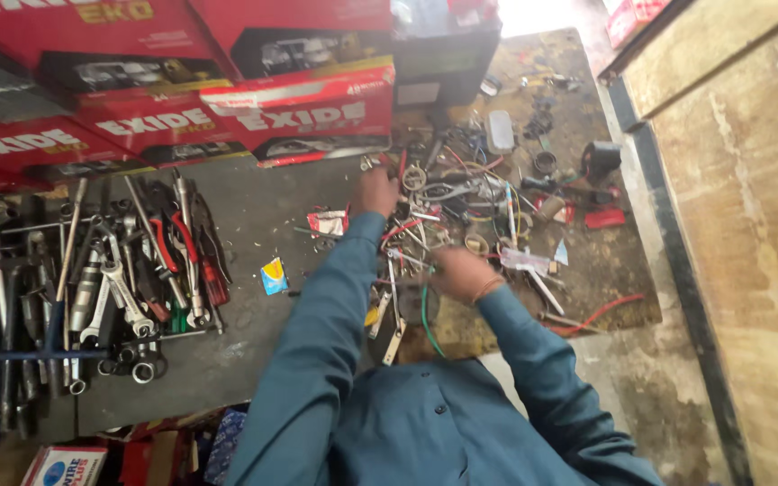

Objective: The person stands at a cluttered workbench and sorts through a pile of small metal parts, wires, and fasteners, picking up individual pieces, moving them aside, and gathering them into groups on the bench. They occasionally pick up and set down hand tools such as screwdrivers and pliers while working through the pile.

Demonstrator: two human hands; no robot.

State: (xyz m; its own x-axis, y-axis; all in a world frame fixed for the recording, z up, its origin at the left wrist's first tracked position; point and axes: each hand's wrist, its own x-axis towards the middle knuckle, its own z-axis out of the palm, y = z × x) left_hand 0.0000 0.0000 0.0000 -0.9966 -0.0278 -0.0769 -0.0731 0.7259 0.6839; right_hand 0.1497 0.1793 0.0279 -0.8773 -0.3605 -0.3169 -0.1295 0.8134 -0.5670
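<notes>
My left hand (376, 190) reaches far forward into a tangled pile of wires, rings and small metal parts (461, 202) on the dirty floor, fingers closed down among the pieces; what it grips is hidden. My right hand (461, 273) sits nearer to me at the pile's near edge, curled around a green wire (426, 317) that trails down toward my body. Both arms wear blue sleeves.
A heap of wrenches, spanners and pliers (101, 288) lies at the left. Red cartons (227, 108) are stacked behind it. A small blue-yellow packet (273, 275) lies on the floor. A red cable (601, 313) and a wall's dark frame (677, 270) stand at the right.
</notes>
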